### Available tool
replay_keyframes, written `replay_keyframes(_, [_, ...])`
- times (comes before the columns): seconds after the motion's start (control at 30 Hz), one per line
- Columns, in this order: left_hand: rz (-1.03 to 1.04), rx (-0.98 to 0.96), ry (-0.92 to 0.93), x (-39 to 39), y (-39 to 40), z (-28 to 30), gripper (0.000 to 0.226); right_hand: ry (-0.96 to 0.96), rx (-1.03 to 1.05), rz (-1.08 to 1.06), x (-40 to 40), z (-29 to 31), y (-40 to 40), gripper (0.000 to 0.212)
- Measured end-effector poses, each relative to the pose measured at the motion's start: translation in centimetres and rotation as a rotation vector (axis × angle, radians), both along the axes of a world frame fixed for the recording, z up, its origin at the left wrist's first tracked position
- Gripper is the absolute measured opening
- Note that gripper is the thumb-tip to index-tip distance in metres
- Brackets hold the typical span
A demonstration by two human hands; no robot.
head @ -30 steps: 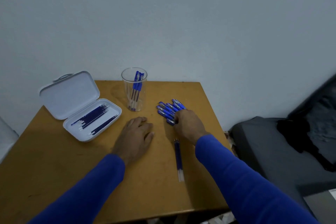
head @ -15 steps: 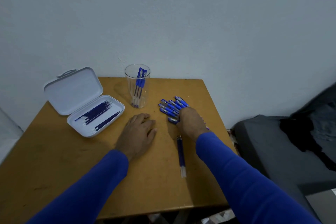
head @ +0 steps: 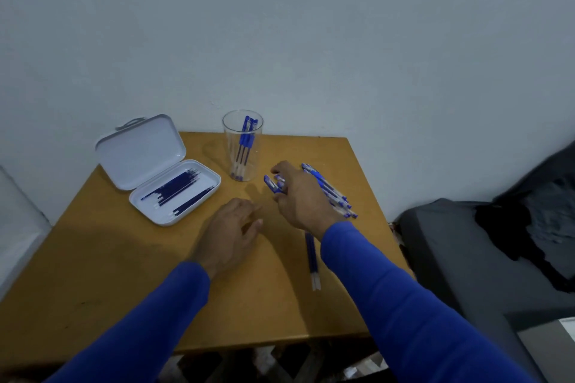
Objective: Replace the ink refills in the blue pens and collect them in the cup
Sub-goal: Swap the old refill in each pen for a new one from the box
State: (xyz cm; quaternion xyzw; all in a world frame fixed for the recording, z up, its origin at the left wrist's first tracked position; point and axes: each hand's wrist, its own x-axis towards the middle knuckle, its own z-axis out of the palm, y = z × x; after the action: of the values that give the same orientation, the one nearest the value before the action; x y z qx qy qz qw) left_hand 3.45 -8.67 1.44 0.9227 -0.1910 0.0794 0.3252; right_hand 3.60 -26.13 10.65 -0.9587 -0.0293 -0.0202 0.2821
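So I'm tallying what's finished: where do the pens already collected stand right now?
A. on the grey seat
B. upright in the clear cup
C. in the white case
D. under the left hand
B: a few blue capped pens stand upright inside the clear cup, while the open white case holds only loose dark refills.
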Motion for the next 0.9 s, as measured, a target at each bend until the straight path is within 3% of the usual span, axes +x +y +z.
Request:
replay_keyframes(0.13, [0.017,-0.092,0.019,-1.9,2.6,0.6,0.037,0.027,0.218,0.083,-1.2,0.6,3.5,0.064])
replay_keyframes(0.37, [0.06,-0.325,0.02,-6.3,6.6,1.7,0.026,0.185,0.684,-0.003,-3.4,-1.5,8.1,0.022])
replay_keyframes(0.53, [0.102,-0.437,0.171,-8.2,7.5,1.8,0.017,0.32,0.936,-0.05,-5.5,-2.9,8.9,0.02])
replay_keyframes(0.9, [0.108,-0.373,0.251,-9.0,7.1,0.5,0.012,0.497,1.158,-0.055,-7.8,-5.1,6.5,0.03])
